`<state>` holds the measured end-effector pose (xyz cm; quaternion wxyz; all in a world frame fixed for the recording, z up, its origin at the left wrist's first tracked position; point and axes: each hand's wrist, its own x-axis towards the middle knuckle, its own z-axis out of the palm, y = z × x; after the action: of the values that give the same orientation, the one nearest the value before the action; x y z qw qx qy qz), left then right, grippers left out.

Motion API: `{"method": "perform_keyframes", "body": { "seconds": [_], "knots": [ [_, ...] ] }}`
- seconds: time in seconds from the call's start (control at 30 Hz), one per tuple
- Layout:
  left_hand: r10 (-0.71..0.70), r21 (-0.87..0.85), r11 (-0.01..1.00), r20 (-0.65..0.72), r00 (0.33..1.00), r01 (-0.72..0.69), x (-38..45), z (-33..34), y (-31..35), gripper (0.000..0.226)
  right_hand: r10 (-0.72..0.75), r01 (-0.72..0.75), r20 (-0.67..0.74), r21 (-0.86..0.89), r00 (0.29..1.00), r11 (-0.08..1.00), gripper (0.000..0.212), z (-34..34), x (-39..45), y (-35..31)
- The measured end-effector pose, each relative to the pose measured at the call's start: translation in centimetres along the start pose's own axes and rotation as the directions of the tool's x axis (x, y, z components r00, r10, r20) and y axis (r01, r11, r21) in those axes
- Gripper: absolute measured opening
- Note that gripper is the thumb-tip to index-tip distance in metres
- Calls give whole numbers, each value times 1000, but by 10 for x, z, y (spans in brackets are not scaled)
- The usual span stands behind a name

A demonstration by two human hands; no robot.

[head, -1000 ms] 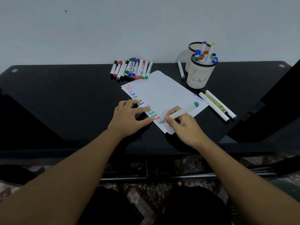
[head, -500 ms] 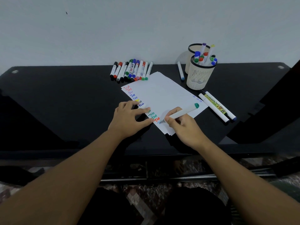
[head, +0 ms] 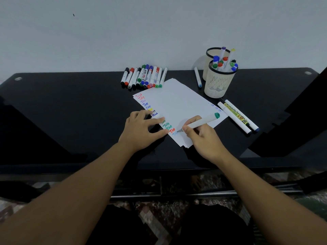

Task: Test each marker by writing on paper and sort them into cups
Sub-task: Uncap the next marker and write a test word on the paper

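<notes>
Marker test at mid-frame
Right hand (head: 203, 137) grips a marker (head: 200, 122), tip on the paper (head: 178, 103); left hand (head: 141, 129) presses it flat-fingered.

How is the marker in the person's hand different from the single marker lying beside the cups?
The held marker is gripped by the right hand, tilted, with its tip down at the paper; the lone marker lies flat on the table, untouched. The held marker's raised end is green; the lone marker's near end is blue. The held marker looks thicker. Both have white barrels.
</notes>
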<state>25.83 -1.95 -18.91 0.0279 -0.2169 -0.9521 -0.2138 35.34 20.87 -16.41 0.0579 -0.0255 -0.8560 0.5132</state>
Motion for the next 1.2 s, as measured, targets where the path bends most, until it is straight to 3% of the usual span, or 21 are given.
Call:
{"method": "perform_keyframes", "body": {
  "seconds": [0.43, 0.9, 1.07, 1.2],
  "knots": [
    [-4, 5, 1000, -5, 1000, 4, 0, -1, 3, 69, -2, 2, 13, 7, 1000, 1000, 8, 1, 1, 0],
    [19, -3, 1000, -28, 999, -19, -2, -1, 2, 52, -28, 28, -9, -34, 1000, 999, 7, 2, 1, 1],
    [26, -58, 998, -83, 996, -31, -2, 1, 3, 50, -22, 33, -54, 202, 998, 979, 7, -2, -2, -3],
    [28, -158, 986, -188, 982, -58, 0, -1, 1, 44, -63, 68, -30, 197, 998, 978, 22, -3, -2, 2]
  ]
}}
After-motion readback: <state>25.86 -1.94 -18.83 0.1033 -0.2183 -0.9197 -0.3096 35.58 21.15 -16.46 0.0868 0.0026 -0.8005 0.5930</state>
